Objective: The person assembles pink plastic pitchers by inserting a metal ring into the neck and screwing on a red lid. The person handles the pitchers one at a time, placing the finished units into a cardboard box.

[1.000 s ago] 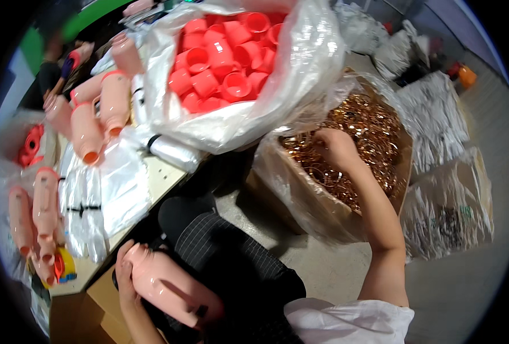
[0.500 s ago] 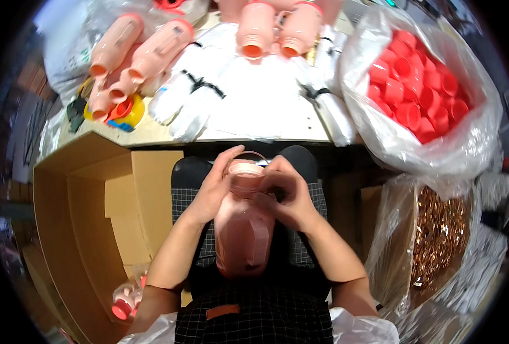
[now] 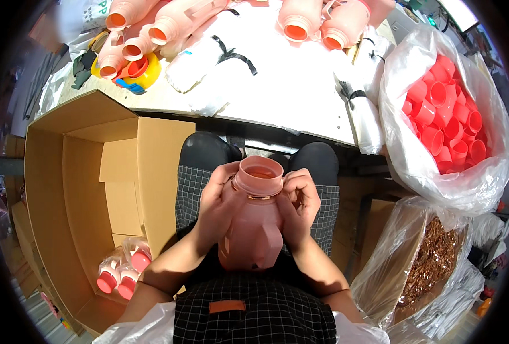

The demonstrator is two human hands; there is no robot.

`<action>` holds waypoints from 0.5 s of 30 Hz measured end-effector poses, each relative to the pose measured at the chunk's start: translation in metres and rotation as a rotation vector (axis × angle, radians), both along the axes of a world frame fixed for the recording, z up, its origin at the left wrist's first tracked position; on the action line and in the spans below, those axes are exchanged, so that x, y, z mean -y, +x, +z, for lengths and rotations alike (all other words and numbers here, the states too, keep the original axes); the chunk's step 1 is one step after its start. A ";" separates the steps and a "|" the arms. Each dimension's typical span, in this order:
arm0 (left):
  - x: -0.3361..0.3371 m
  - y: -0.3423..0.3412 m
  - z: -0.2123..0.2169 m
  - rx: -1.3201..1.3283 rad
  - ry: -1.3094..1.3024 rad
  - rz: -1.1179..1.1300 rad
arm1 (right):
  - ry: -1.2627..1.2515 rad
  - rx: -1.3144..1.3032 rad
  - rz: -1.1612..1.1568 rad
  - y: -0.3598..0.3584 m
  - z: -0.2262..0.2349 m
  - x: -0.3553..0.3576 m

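Note:
A pink plastic bottle (image 3: 253, 226) stands in my lap with its open mouth pointing up and away from me. My left hand (image 3: 215, 207) wraps its left side, fingers up at the neck. My right hand (image 3: 298, 206) grips the right side, fingertips at the neck too. A thin copper-coloured ring (image 3: 253, 196) sits around the neck just under the rim. Both hands touch the bottle near that ring.
An open cardboard box (image 3: 77, 189) at my left holds capped bottles (image 3: 122, 275). The white table (image 3: 277, 86) ahead carries open pink bottles (image 3: 134, 34) and bagged items. At right are a bag of red caps (image 3: 446, 123) and a bag of copper rings (image 3: 432, 258).
One second ago my right hand reached into the bag of copper rings while the left held the bottle. Now both hands hold the bottle in my lap, with a ring on its neck.

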State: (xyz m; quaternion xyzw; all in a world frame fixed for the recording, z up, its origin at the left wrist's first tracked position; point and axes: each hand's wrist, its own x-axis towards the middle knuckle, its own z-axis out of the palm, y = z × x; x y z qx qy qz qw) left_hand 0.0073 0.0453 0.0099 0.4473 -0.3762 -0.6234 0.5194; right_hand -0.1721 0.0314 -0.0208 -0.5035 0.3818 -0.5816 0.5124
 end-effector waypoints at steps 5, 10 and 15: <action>0.003 -0.003 0.002 -0.102 0.020 0.001 | 0.191 0.236 -0.026 0.009 0.014 0.002; 0.004 -0.009 0.001 -0.131 -0.080 0.026 | -0.124 -0.070 -0.114 -0.001 0.014 -0.004; 0.003 -0.008 -0.002 -0.018 -0.067 0.006 | -0.055 -0.037 -0.109 -0.003 0.007 -0.004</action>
